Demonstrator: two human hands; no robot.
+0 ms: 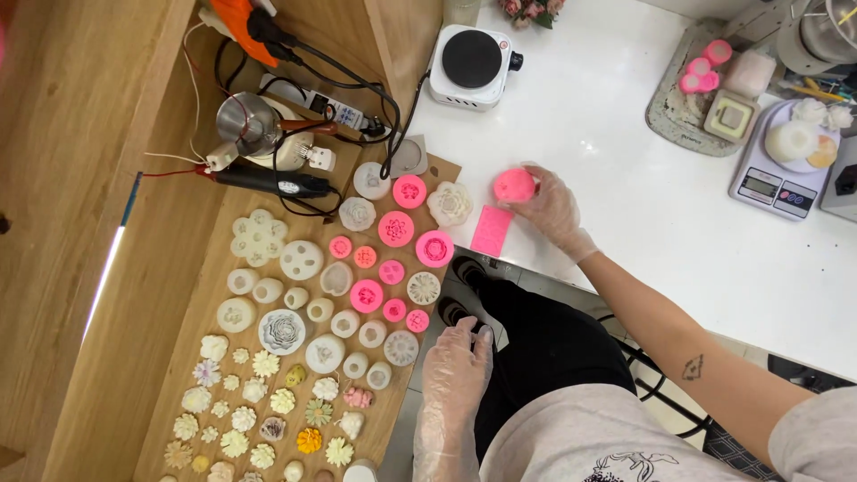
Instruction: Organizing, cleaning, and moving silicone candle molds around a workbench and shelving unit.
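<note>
My right hand (555, 210), in a thin clear glove, grips a round pink silicone mold (514, 186) on the white table (625, 178). A flat pink rectangular mold (492, 230) lies just below it near the table's edge. My left hand (453, 370), also gloved, hangs open and empty beside the wooden board (205, 295), close to a white round mold (401, 348). Several pink and white molds and small flower-shaped pieces cover the board.
A small white hotplate (470, 64) stands at the table's back. A digital scale (775, 165) with a plate sits at the right, next to a tray (692, 98) with pink pieces. A metal pot (248, 123), cables and a power strip (312, 100) lie behind the board.
</note>
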